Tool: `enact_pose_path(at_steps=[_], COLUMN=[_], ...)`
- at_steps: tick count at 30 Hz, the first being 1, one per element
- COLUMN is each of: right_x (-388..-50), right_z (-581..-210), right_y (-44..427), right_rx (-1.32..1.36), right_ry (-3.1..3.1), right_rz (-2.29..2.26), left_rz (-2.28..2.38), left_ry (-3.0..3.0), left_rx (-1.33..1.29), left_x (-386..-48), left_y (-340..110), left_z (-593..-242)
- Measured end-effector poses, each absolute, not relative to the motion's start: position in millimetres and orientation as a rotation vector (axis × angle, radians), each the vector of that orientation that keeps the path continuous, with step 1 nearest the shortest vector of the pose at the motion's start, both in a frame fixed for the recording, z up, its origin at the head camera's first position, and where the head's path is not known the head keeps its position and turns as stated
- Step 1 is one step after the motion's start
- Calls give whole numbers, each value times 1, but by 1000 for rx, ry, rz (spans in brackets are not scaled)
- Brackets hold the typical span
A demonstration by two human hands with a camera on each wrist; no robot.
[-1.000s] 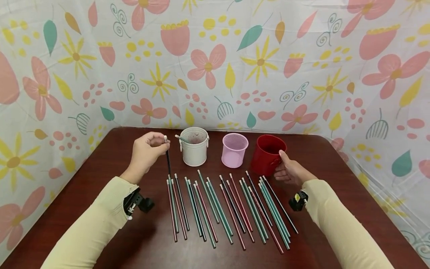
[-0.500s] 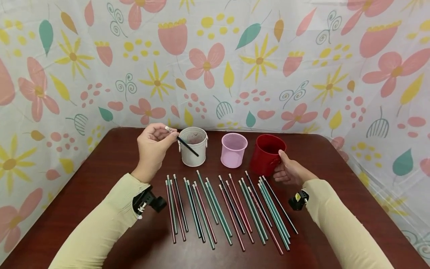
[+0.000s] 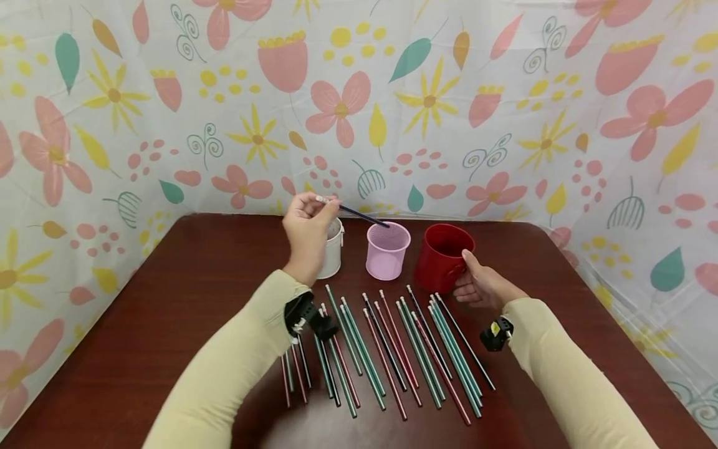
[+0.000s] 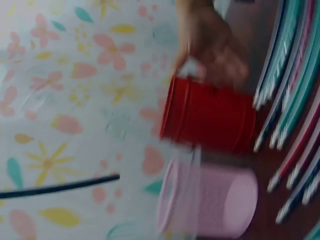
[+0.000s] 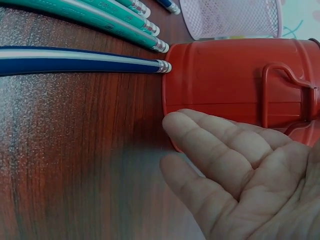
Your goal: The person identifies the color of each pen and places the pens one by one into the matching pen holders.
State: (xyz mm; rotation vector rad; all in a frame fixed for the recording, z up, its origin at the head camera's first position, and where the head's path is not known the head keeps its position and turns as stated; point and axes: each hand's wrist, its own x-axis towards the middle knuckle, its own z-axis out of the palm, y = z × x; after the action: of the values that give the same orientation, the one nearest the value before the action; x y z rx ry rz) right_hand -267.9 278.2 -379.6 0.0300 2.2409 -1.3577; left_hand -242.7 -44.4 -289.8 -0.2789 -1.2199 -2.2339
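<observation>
A dark pencil [image 3: 361,214] is being pinched near its white end by fingers of the left hand [image 3: 306,234], tip above the pink cup [image 3: 386,262]. On the worktop [image 3: 185,299], a red bucket [image 3: 439,267] is being touched by the right hand [image 3: 487,284], fingers loosely extended.

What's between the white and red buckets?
In the head view, the pink mesh cup, its mouth overlapped by the dark pencil from the left hand.

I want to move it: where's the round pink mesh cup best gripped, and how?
Grip the upright pink mesh cup around its wall, under the flared rim, probably from the near side: the white round bucket and red round bucket flank it.
</observation>
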Motion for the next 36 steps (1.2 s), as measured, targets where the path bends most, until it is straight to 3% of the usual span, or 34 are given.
enact_pose_path(at_steps=[6, 15, 28, 36], right_x=[-265, -266, -272, -268], right_z=[-377, -379, -380, -380], right_y=[282, 283, 275, 279], right_rx=[42, 38, 55, 47], right_ry=[2238, 2231, 2239, 2247], right_rz=[-1382, -1381, -1402, -1421], left_rz=[-2273, -2167, -2077, -2114], left_ry=[-1196, -1336, -1517, -1523], left_rx=[-234, -348, -235, -208], left_x=[-245, -246, -274, -280], left_y=[-13, -3, 4, 2], left_z=[-296, -303, -348, -359])
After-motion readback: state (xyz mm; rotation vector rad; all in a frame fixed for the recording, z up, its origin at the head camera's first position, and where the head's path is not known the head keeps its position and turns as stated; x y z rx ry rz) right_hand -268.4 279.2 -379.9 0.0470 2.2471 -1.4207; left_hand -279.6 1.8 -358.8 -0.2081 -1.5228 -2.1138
